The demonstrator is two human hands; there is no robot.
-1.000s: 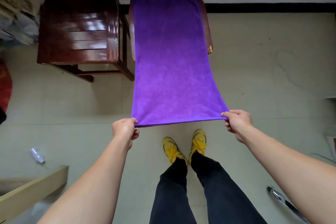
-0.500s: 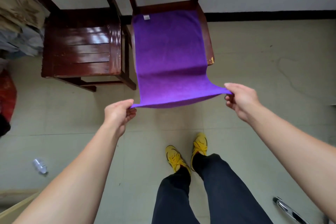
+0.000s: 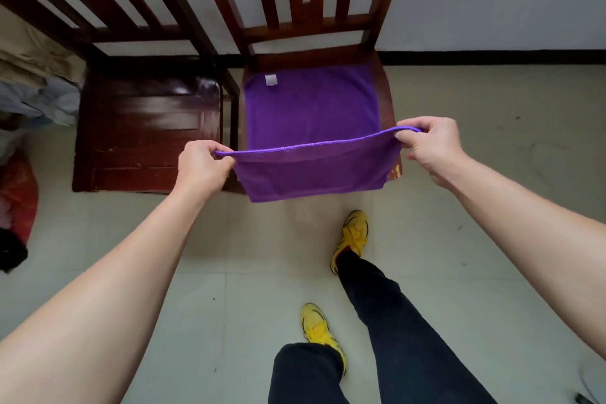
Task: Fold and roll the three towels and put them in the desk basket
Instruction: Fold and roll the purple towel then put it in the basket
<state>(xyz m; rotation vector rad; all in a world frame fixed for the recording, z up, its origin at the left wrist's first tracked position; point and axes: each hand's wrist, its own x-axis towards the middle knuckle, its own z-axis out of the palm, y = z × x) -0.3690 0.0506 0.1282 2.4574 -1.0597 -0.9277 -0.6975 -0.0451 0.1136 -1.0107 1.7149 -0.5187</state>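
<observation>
A purple towel [image 3: 311,108] lies on the seat of the right wooden chair [image 3: 382,88], its far end with a small white label near the chair back. Its near end is lifted and doubled over above the seat's front edge. My left hand [image 3: 203,164] pinches the near left corner and my right hand [image 3: 426,141] pinches the near right corner, holding that edge taut between them. No other towel and no basket are in view.
A second dark wooden chair [image 3: 144,128] stands left of the first. Piled cloth and a red bag [image 3: 16,187] lie at the far left. My legs and yellow shoes [image 3: 352,236] stand on the tiled floor below the chair. A white wall rises behind.
Both hands have carried the towel's near edge forward and up over the chair seat, so the towel now doubles over. I have stepped closer to the chair.
</observation>
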